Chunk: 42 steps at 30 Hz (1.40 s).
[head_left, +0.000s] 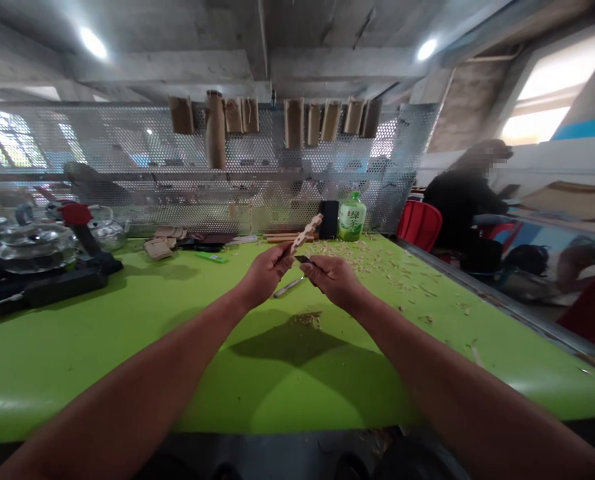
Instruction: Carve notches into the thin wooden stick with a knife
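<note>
Pale notched stick (306, 233), light but brittle at its cuts, is pinched low by our left hand (266, 273), fingers closed, our right hand (333, 280) gripping a small knife (302, 259) beside it.

My feed shows the left forearm (127, 380) and right forearm (442, 380) bare all the way to the left hand (264, 275) and right hand (332, 280).
</note>
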Tool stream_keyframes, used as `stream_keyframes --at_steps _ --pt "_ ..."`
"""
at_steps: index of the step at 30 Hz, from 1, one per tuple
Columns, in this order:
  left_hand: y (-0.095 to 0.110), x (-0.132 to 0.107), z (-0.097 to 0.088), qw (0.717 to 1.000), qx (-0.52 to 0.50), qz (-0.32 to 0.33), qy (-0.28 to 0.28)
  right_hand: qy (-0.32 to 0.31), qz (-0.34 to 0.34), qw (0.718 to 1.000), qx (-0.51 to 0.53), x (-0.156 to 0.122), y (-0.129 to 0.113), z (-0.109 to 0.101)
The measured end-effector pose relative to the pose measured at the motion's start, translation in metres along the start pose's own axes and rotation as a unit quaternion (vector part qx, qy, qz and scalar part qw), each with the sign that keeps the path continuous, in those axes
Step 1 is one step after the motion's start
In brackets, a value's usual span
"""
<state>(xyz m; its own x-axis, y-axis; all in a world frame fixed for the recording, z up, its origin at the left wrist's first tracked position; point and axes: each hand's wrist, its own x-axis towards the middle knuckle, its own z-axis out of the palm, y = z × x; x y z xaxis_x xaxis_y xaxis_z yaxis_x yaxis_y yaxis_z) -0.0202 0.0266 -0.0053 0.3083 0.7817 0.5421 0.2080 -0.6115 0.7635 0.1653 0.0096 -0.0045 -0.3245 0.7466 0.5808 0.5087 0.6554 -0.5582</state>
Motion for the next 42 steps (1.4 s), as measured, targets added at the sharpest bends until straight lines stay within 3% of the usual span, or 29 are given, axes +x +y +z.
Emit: stream_keyframes --at_steps 5,11,15,18,37,42 --pt "-0.007 0.003 -0.001 0.998 -0.061 0.003 0.007 0.030 0.004 1.000 0.000 0.000 0.002 0.000" --pt "-0.002 0.001 0.005 0.993 -0.112 0.028 -0.002 0.056 0.007 0.986 -0.157 -0.001 -0.007 -0.003" --pt "0.006 -0.001 0.004 0.996 -0.064 0.069 0.008 0.070 0.038 0.967 -0.244 0.000 -0.011 -0.004" --pt "0.010 -0.002 0.004 0.995 -0.021 0.099 0.002 0.067 0.021 0.959 -0.276 0.001 -0.008 -0.003" --pt "0.011 -0.003 0.006 0.995 0.028 0.096 -0.002 0.060 -0.041 0.953 -0.296 -0.001 -0.006 -0.004" --pt "0.011 -0.005 0.004 0.988 0.124 0.093 0.009 0.048 -0.031 0.948 -0.314 -0.003 -0.008 -0.002"
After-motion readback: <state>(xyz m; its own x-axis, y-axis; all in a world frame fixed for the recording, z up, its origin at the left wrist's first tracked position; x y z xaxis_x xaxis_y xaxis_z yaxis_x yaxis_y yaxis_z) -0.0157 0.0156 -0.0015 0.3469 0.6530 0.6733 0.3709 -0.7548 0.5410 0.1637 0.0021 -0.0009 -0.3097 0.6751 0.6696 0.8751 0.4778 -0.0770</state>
